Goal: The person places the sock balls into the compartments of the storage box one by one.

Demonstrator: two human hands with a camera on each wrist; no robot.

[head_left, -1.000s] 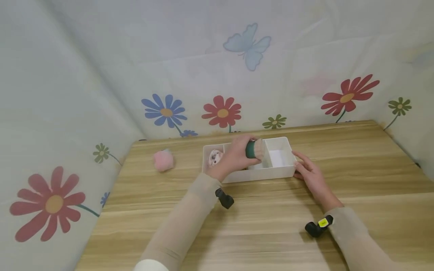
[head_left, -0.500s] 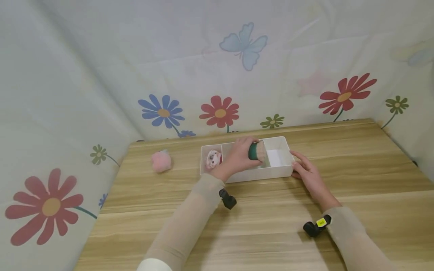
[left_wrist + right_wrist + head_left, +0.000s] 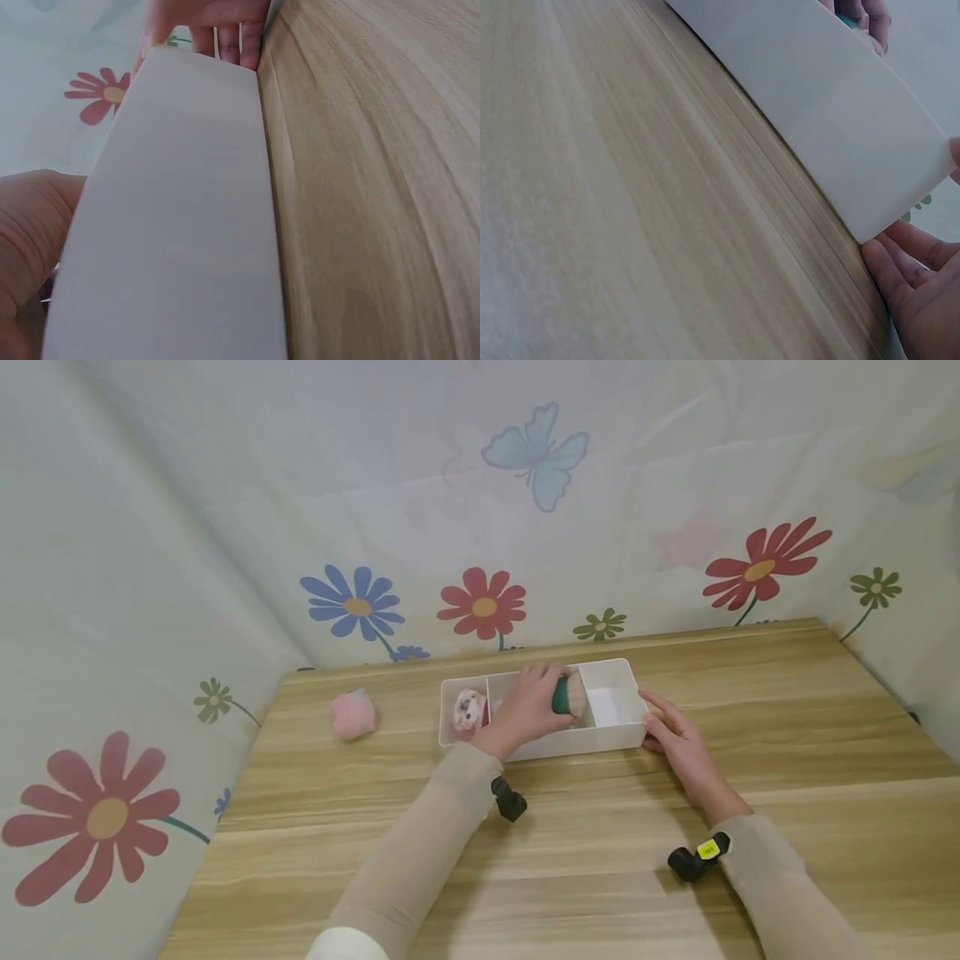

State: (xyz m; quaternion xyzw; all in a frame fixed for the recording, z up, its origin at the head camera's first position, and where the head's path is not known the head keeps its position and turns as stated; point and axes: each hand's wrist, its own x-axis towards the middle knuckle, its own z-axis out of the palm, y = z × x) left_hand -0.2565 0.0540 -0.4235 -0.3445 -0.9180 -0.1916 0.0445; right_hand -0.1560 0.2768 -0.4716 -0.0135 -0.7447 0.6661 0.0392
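A white box (image 3: 551, 744) with three compartments stands on the wooden table. My left hand (image 3: 531, 706) reaches into its middle compartment and grips a rounded object (image 3: 567, 695) with a green band and a beige ridged end. The palm side and part of that object are hidden. At the box's right end, my right hand (image 3: 678, 743) touches the end wall and corner with extended fingers; the right wrist view shows those fingers (image 3: 889, 270) against the lower corner. In the left compartment lies a small white-and-red toy (image 3: 470, 712) with a dark-eyed face.
A pink round plush (image 3: 352, 716) with a greyish tip sits on the table left of the box. White paper or a pale base (image 3: 609, 706) shows in the right compartment. A flower-printed curtain (image 3: 420, 485) hangs along the table's back edge.
My left hand has shifted slightly right relative to the box and lower with the green-and-beige object, deeper into the middle compartment. The right hand keeps its place on the box end.
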